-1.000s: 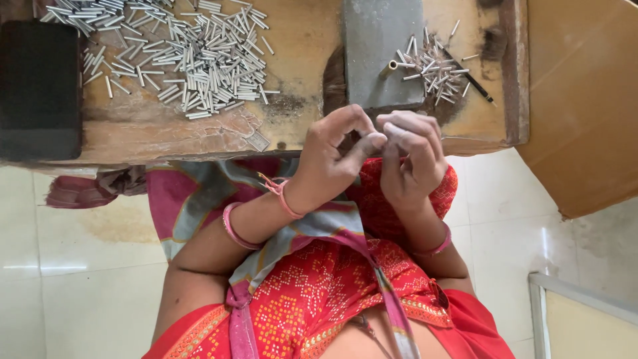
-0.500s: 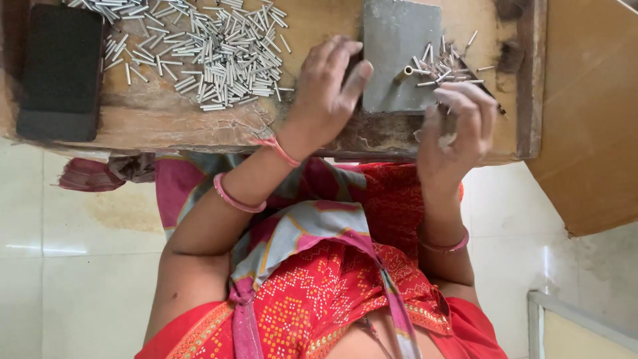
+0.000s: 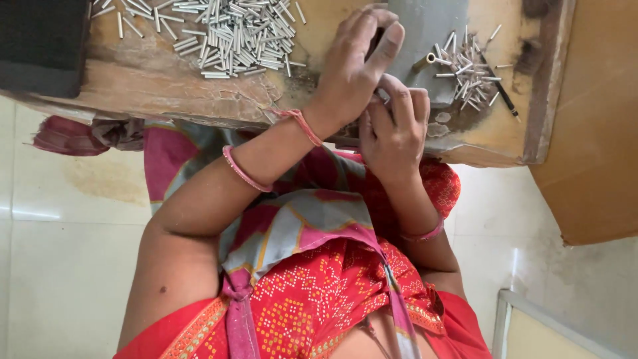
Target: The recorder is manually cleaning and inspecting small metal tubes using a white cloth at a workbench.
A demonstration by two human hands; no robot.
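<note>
1. Left hand (image 3: pixel 352 73) is lying fingers loosely curled, fingertips touching grey metal block (image 3: pixel 425 40).
2. Right hand (image 3: pixel 392 129) is curling nearly closed just beside it; can't tell what it's pinching.
3. Small metal tubes (image 3: pixel 232 33) are sitting piled on worn wooden bench (image 3: pixel 159 80); smaller pile (image 3: pixel 465 73) beside the block.
4. Pale tiled floor (image 3: pixel 60 233) is showing below.

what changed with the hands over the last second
The right hand, out by the small pile of pins half a second ago, has come back in under the left hand. The left hand has stayed up at the grey metal block since moving there from the table edge. What the fingers pinch is hidden. The large pile of metal pins and the black block lie as before.
</note>
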